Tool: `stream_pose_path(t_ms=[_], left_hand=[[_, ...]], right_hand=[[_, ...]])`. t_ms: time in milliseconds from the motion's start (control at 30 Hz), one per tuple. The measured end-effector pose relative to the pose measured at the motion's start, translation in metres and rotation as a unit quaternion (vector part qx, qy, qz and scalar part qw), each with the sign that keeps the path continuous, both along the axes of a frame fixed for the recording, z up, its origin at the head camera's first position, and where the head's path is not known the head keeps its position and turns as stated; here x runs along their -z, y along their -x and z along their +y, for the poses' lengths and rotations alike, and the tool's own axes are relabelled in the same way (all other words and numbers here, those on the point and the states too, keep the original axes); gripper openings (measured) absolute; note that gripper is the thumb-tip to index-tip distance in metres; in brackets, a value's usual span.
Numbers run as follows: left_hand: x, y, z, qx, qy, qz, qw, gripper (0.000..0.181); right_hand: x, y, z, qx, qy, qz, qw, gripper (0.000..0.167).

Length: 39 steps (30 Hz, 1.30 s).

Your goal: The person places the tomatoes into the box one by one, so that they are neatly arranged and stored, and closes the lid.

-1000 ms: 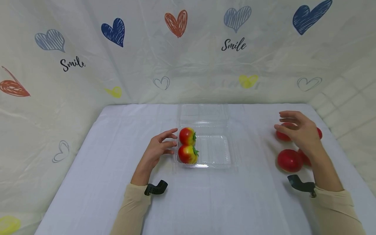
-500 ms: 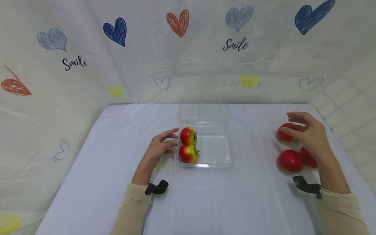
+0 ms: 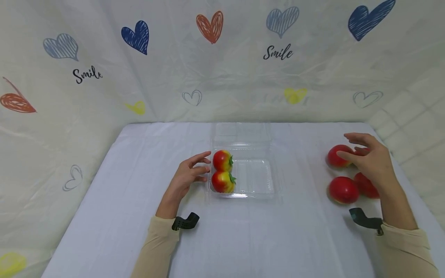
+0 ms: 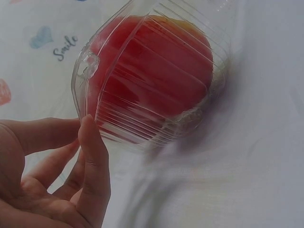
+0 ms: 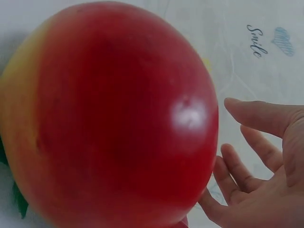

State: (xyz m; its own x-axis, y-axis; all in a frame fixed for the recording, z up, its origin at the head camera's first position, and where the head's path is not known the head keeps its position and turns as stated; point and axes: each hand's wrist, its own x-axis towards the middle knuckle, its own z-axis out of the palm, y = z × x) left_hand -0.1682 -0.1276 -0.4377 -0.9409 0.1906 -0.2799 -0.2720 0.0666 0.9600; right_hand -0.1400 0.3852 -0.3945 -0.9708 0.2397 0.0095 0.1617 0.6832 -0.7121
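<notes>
A clear plastic container [image 3: 252, 177] stands mid-table, its lid [image 3: 241, 133] folded back. Two red-and-yellow tomatoes [image 3: 222, 161] with green leafy tops lie in its left half. My left hand [image 3: 182, 177] pinches the container's left rim between thumb and fingertips; a tomato [image 4: 156, 66] shows through the ribbed wall in the left wrist view. Over at the right, my right hand [image 3: 373, 162] hovers among several loose tomatoes [image 3: 343, 190], fingers loosely bent, holding nothing. It partly hides the farther ones. One tomato [image 5: 118, 114] fills much of the right wrist view, overlapping some fingertips [image 5: 221, 166].
A white cloth [image 3: 278, 239] covers the table. Behind and at the sides hangs a pale sheet [image 3: 236, 73] printed with hearts and "Smile". Dark wrist mounts [image 3: 185, 221] stick out from both sleeves.
My right hand has moved rightward over the loose tomatoes, uncovering more of those on the left of that group. The left hand and the container have stayed in place.
</notes>
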Motion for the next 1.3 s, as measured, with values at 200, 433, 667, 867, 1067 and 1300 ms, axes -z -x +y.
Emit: stream_pose_path(t_ms=[200,433,667,867,1067,1300], left_hand=[[0.000,0.000,0.000,0.002,-0.001,-0.001,1.0000,0.047],[0.000,0.000,0.001,0.004,0.001,0.001,1.0000,0.047],[0.000,0.000,0.001,0.005,0.003,0.001,1.0000,0.047],[0.001,0.000,0.000,0.004,0.009,0.000,1.0000,0.048],[0.001,0.000,0.000,0.002,0.009,0.002,1.0000,0.048],[0.000,0.000,0.000,0.002,0.002,0.001,1.0000,0.047]], right_hand=[[0.001,0.000,0.002,0.003,-0.004,-0.005,1.0000,0.075],[0.004,0.001,0.006,0.001,-0.009,-0.019,0.9998,0.079],[0.006,0.003,0.008,-0.018,-0.017,-0.024,0.9994,0.077],[0.009,0.005,0.005,-0.039,-0.046,-0.034,0.9976,0.076],[0.012,0.005,0.003,-0.050,-0.070,-0.038,0.9956,0.079],[0.016,0.007,0.001,-0.060,-0.078,-0.044,0.9942,0.077]])
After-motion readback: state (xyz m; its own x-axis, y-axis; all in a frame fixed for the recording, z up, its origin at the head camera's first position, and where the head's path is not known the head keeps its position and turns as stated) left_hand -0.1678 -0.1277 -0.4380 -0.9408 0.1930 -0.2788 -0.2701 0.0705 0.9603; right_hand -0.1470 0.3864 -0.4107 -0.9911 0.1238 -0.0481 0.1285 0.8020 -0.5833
